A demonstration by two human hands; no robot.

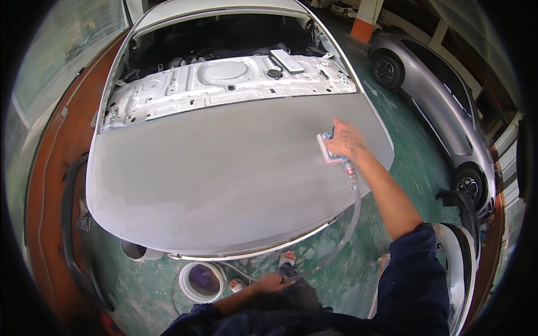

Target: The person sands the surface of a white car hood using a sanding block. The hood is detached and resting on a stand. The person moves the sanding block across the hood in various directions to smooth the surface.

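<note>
My right hand (346,140) is wrapped round the top of a sanding block (323,150), a flat rectangular pad with a pale reddish edge. The block rests on the right part of a matt grey car panel (213,173), broad and rounded at its near corners. From the block's near end a clear hose (357,207) curves down toward my body. Low in front of me, my left hand (273,283) is closed round this hose near its lower stretch; its fingers are partly hidden.
A white bucket (186,280) with dark liquid and a purple cloth stands by my feet. Beyond the panel lies the car's bare white metal shelf (224,84), bearing a white oblong block (286,61). A silver car (431,95) is at the right, a dark bumper (70,218) at the left.
</note>
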